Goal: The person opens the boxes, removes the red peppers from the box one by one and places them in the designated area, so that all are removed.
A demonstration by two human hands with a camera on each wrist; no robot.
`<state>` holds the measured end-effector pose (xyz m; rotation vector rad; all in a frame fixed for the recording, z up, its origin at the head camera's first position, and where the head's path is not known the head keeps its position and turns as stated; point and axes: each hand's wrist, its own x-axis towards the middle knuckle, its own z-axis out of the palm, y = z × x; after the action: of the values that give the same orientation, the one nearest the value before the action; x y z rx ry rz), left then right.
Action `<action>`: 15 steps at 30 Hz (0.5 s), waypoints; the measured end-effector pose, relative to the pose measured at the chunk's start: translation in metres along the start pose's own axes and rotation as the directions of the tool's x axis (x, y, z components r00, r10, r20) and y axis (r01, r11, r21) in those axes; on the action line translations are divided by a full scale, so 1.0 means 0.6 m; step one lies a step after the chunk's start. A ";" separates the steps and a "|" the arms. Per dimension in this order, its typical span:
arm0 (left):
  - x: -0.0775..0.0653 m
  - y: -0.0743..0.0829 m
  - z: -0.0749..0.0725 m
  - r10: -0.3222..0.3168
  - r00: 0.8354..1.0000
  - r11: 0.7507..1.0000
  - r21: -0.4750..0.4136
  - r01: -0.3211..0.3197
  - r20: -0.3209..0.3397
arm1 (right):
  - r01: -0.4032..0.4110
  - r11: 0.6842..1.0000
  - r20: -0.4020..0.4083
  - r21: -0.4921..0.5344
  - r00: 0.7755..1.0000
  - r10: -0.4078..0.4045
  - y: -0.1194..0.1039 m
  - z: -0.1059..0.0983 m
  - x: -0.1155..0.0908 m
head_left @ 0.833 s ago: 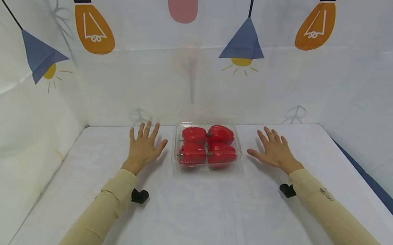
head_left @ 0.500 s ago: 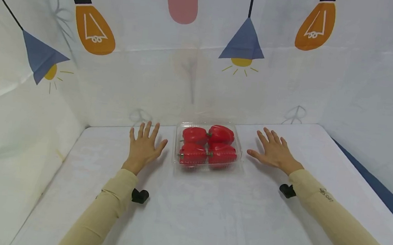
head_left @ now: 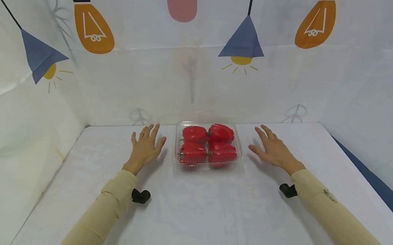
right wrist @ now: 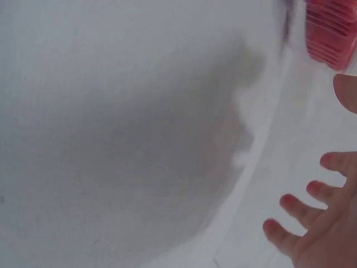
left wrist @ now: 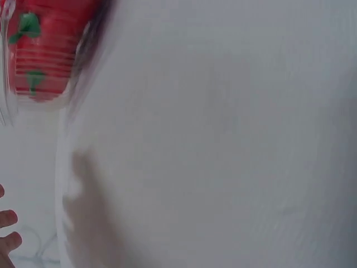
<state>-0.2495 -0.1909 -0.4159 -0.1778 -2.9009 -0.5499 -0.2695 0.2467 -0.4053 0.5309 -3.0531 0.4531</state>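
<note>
A clear plastic clamshell box [head_left: 203, 167] sits near the back edge of the white table. Inside it lie several red bell peppers [head_left: 193, 153] with green stems. To the left of the box, my left hand [head_left: 143, 149] is held with fingers spread, apart from it. My right hand [head_left: 274, 150] hovers on the other side, fingers extended toward the box and touching nothing. In the left wrist view the box's ribbed side and green pepper stems [left wrist: 34, 79] show at the upper left. The right wrist view has my fingers [right wrist: 301, 212] below the box's corner.
White cloth walls printed with lamps and bulbs [head_left: 94, 28] rise behind and beside the table [head_left: 187, 216]. A dark blue strip [head_left: 372, 181] runs along the table's right side. Each wrist carries a small black camera mount [head_left: 140, 196].
Both hands have turned slightly, and their fingers are less widely spread than before. The box of peppers has stayed in place.
</note>
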 end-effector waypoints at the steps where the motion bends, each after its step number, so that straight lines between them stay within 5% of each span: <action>1: -0.002 0.002 0.003 -0.008 1.000 0.999 -0.053 0.008 -0.005 | 0.015 1.000 -0.010 0.024 1.000 -0.015 -0.002 -0.001 0.000; 8: -0.023 0.019 0.020 -0.013 0.999 0.926 -0.378 0.000 -0.031 | 0.101 0.980 -0.088 0.172 0.992 -0.087 -0.019 -0.008 -0.007; 15: -0.044 0.031 0.035 0.071 0.997 0.846 -0.527 -0.084 -0.044 | 0.183 0.952 -0.136 0.246 0.979 -0.152 -0.038 -0.013 -0.015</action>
<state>-0.2242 -0.1681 -0.4340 -0.3564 -2.6272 -1.3181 -0.2541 0.2314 -0.3921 0.7370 -2.8231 0.8481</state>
